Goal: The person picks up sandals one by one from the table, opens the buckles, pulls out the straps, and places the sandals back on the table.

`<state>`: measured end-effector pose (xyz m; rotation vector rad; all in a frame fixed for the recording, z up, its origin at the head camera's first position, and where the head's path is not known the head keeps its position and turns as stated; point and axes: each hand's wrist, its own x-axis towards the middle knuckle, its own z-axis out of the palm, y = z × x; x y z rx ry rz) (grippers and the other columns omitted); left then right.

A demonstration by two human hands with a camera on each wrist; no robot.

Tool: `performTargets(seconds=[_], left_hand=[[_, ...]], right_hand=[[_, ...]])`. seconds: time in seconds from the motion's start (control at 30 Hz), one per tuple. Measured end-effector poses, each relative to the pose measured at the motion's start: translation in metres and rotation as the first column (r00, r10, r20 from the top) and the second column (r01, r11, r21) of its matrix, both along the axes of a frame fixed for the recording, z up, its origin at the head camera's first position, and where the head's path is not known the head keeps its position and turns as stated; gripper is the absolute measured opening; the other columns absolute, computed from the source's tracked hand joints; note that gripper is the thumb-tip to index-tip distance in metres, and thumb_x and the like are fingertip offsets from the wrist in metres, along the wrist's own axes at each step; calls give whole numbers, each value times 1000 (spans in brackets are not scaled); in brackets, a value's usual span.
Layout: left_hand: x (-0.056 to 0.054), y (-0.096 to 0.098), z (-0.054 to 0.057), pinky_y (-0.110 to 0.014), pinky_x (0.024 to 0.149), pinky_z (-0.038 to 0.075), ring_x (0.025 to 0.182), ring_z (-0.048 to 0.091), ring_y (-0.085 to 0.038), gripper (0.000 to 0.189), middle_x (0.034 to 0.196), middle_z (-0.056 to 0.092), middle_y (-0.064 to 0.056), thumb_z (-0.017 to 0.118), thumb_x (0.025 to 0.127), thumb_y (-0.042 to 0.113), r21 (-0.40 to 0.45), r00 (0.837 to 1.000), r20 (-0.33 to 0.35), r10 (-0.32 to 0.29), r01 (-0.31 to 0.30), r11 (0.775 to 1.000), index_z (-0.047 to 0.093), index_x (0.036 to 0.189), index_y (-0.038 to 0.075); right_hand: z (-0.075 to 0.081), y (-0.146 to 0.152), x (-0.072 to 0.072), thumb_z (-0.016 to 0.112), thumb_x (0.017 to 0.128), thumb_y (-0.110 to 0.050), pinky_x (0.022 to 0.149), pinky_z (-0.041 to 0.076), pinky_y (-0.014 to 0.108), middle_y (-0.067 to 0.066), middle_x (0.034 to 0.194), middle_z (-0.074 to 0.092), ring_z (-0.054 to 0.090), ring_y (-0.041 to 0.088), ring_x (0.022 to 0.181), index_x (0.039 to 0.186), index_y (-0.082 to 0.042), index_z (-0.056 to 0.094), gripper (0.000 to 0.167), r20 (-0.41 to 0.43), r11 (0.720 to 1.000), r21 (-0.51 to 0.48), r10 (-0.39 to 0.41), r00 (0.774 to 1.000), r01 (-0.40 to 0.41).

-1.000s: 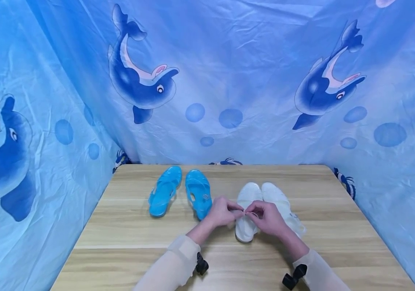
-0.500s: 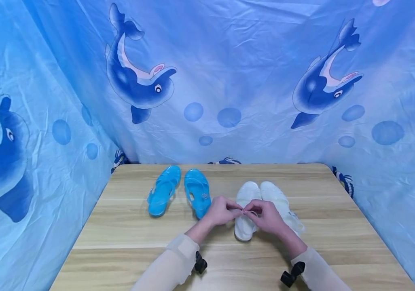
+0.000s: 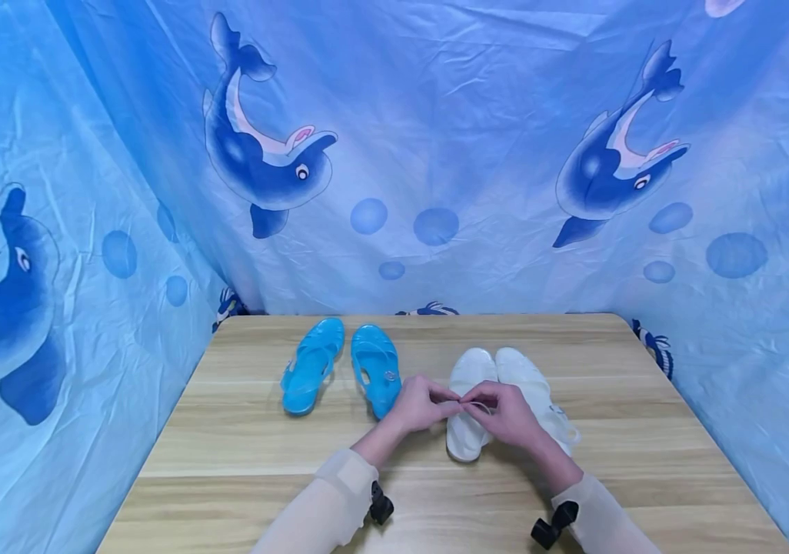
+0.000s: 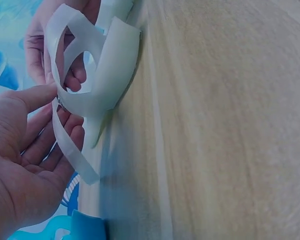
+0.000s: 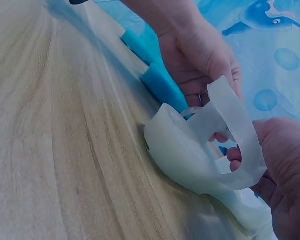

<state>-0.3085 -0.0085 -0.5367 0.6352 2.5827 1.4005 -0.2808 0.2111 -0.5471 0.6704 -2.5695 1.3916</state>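
Two white jelly sandals stand side by side on the right half of the table. Over the left white sandal (image 3: 465, 438) both hands meet at its ankle strap (image 4: 75, 152). My left hand (image 3: 418, 404) pinches the strap between thumb and fingers, close to a small metal buckle (image 4: 60, 103). From the other side, my right hand (image 3: 511, 415) pinches the looped part of the strap (image 5: 237, 122). The fingers hide most of the buckle, so I cannot tell whether it is fastened. The right white sandal (image 3: 524, 381) lies partly behind my right hand and wrist.
A pair of blue sandals stands to the left: one blue sandal (image 3: 311, 368) farther out, the other blue sandal (image 3: 375, 360) close by my left hand. All rest on a wooden table (image 3: 228, 438). A blue dolphin-print curtain (image 3: 394, 154) encloses the back and sides.
Both hands keep hold of the strap in nearly the same place. Their fingertips have come slightly closer together. The sandals have not moved on the table.
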Motion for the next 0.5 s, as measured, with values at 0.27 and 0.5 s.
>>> performTargets(seconds=[0.27, 0.5], left_hand=[[0, 1, -2, -24, 81, 59, 96, 75, -8, 18, 100, 84, 5, 85, 92, 36, -14, 1000, -8, -4, 4, 1000, 87, 103, 22], [0, 0, -2, -25, 82, 59, 97, 75, -9, 20, 102, 84, 5, 84, 92, 38, -11, 1000, 1, -1, 1, 1000, 87, 104, 22]], right_hand=[[-3, 5, 2, 82, 93, -8, 90, 62, 27, -7, 96, 80, 76, 15, 95, 95, -22, 81, 14, -37, 1000, 15, 2, 999, -2], [-2, 4, 1, 82, 93, -7, 91, 63, 30, -4, 99, 80, 76, 12, 97, 98, -21, 80, 15, -30, 1000, 4, 7, 1000, -7]])
